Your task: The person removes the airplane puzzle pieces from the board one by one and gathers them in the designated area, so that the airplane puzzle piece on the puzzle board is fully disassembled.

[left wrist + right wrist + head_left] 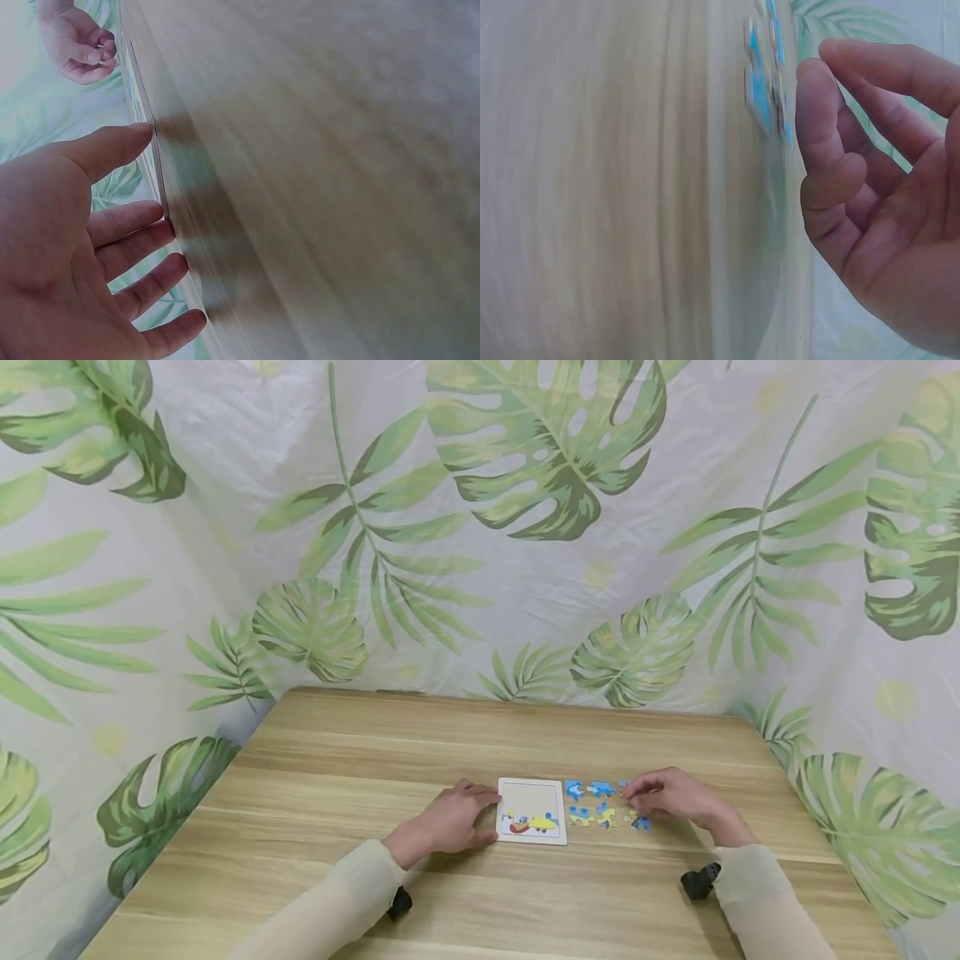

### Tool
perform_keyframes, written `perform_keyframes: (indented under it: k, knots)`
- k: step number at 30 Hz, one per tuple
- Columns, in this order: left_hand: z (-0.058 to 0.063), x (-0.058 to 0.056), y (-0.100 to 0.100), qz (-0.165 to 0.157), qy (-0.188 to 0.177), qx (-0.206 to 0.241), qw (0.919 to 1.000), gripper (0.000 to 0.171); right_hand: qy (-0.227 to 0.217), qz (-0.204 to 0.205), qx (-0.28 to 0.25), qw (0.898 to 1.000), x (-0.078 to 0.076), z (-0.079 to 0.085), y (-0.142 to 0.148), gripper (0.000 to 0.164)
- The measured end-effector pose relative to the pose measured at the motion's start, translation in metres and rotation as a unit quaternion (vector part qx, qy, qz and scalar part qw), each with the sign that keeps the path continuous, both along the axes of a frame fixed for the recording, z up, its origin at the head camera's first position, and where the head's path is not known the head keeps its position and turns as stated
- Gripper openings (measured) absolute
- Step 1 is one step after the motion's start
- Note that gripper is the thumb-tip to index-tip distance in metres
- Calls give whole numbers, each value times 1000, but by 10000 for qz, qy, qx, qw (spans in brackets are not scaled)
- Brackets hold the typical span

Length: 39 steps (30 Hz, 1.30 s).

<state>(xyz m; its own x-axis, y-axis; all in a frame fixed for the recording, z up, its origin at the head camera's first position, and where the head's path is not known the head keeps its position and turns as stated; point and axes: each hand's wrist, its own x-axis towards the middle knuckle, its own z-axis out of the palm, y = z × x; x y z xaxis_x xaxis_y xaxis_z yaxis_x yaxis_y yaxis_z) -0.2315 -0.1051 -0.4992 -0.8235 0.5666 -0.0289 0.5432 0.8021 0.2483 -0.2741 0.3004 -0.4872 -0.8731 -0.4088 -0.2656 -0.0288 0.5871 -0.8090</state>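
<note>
A square white-framed puzzle board (531,840) lies on the table, its bottom strip showing part of a colourful picture and the rest plain. My left hand (456,818) touches the board's left edge with thumb and fingertips, the fingers fairly straight in the left wrist view. Right of the board lie loose jigsaw pieces, among them a blue piece (573,790), another blue piece (601,789) and a yellow-and-blue piece (606,815). My right hand (671,795) is over the rightmost pieces and partly hides them. Its fingers (821,112) are curled, thumb and fingertips close together, and no piece shows between them.
The wood-grain table (360,735) extends around the board on all sides. A leaf-patterned cloth (525,568) hangs behind and beside it. Each wrist carries a small black camera, such as the black wrist camera (701,882) on the right.
</note>
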Motion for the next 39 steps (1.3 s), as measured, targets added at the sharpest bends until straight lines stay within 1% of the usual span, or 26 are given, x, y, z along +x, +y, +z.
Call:
perform_keyframes:
  k: [7, 12, 20, 24, 29, 37, 39]
  knots:
    - [0, -1, 1, 36, -23, -12, 10000, 58, 68, 103, -142, 9998, 0, 2, -15, 27]
    - [-1, -1, 1, 42, -48, 8, 10000, 59, -42, 82, -337, 9994, 0, 1, -24, 29]
    - [-1, -1, 1, -15, 18, -22, 10000, 58, -28, 35, -205, 9998, 0, -3, -39, 32]
    - [-1, -1, 2, 37, -23, -48, 10000, 62, -82, 94, -323, 9994, 2, -3, -47, 31]
    - [1, -1, 3, 115, -118, -90, 9998, 64, 60, 231, -236, 9994, 2, -2, -59, 29]
    - [0, -2, 2, 114, -156, -96, 9998, 64, 157, 324, -115, 9993, 5, 1, -79, 29]
    - [0, -2, 2, 105, -145, -96, 9998, 64, 140, 343, -192, 9991, 6, 2, -84, 30]
